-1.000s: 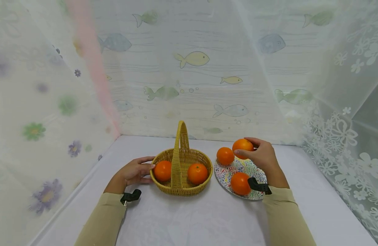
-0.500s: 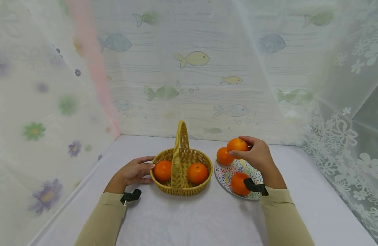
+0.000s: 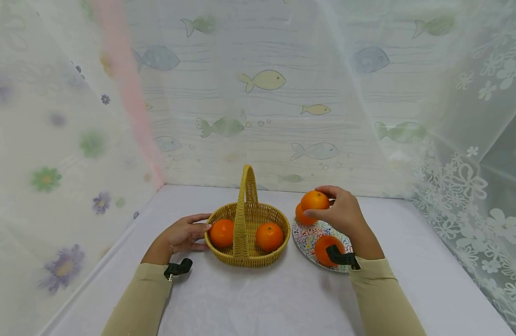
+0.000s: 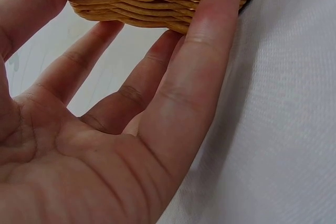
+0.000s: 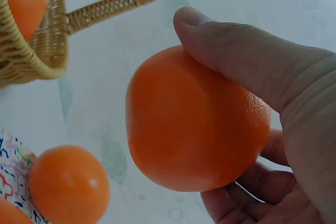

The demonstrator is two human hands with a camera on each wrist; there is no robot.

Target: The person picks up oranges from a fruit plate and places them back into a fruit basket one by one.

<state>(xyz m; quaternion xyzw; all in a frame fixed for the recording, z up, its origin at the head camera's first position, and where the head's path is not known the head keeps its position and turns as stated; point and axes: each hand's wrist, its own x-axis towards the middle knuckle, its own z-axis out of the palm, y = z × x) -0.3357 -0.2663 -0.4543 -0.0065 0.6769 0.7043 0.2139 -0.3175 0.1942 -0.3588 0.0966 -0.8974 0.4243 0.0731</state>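
Observation:
My right hand (image 3: 343, 212) holds an orange (image 3: 314, 200) in the air above the plate's far left side, thumb on one side and fingers on the other. In the right wrist view this orange (image 5: 189, 124) fills the grasp. Behind and below it, a second orange (image 3: 305, 215) is partly covered. Another orange (image 3: 325, 249) lies on the near part of the patterned plate (image 3: 301, 240). My left hand (image 3: 180, 235) touches the left end of the wicker basket (image 3: 249, 261); its fingers look fairly straight against the weave (image 4: 136, 1) in the left wrist view.
Inside the basket sit two oranges, one at the left (image 3: 222, 233) and one at the right (image 3: 269, 237). Its tall handle (image 3: 241, 214) arches over the middle. A white cloth (image 3: 258, 303) covers the table, and a fish-print curtain (image 3: 258, 116) hangs behind.
My right hand has moved left with the held orange, which now overlaps the far-left orange in the head view. The left hand and basket have stayed in place.

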